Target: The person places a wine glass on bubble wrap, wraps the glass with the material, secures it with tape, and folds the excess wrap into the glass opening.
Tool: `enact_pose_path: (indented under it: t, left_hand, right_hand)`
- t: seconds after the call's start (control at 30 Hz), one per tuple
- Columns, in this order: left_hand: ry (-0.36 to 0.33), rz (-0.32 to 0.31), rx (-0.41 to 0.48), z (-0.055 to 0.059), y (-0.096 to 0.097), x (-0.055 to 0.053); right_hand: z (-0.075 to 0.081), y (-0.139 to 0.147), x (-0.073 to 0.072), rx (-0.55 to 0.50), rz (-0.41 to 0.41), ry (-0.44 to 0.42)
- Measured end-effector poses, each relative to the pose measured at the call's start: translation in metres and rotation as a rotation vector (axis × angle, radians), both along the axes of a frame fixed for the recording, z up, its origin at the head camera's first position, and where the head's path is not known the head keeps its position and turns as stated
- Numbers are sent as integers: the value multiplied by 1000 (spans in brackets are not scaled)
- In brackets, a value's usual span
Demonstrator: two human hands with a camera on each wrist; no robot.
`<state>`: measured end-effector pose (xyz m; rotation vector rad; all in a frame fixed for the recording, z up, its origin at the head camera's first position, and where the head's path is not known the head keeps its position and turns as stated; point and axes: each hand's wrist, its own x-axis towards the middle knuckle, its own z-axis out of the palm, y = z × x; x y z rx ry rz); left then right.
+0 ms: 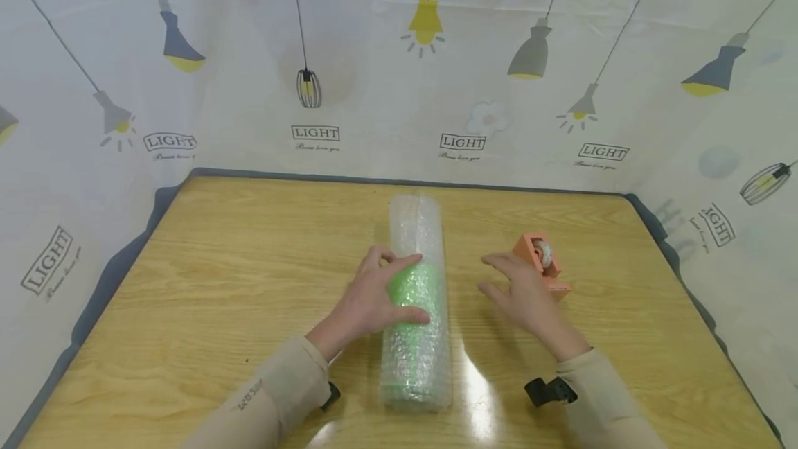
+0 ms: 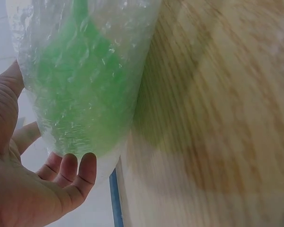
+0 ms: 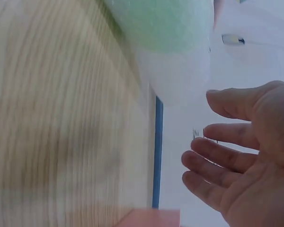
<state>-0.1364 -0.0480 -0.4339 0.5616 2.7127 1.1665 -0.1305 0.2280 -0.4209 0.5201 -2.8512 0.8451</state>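
Note:
On the table lies a long bubble-wrapped bundle (image 1: 414, 359). Through the plastic shows a green object (image 2: 80, 90) with a wide rounded part and a narrow stem; its exact kind is hidden by the wrap. My left hand (image 1: 374, 293) holds the bundle near its middle, thumb and forefinger across the top, other fingers (image 2: 87, 168) bent against its side. To the right of the bundle, apart from it, my right hand (image 1: 524, 293) hovers with loosely spread fingers (image 3: 213, 187) and holds nothing. Just beyond that hand stands a salmon-pink tape dispenser (image 1: 530, 248) with a tape roll (image 1: 544, 253).
The wooden table (image 1: 218, 283) has a dark blue edge (image 1: 312, 178) at its back and sides. White cloth (image 1: 368, 40) printed with hanging lamps surrounds it on three sides. A black strap (image 1: 550, 391) hangs at the right cuff.

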Motion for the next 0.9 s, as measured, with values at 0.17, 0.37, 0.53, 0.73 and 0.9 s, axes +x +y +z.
enact_pose_path:
  t: [0.17, 0.37, 0.53, 0.73, 0.9]
  left_hand:
    - [0, 2, 5, -1, 1, 0]
    - [-5, 4, 7, -1, 3, -1]
    - [-5, 1, 3, -1, 5, 0]
    - [-6, -1, -2, -1, 6, 0]
    - [-6, 4, -10, 0, 7, 0]
  right_hand:
    - [1, 23, -4, -35, -94, 109]
    - [-1, 47, -6, -96, -200, 182]
    - [-4, 66, -5, -70, -286, 148]
    - [-6, 83, 0, 12, -370, -10]
    - [-10, 91, 0, 88, -359, -89]
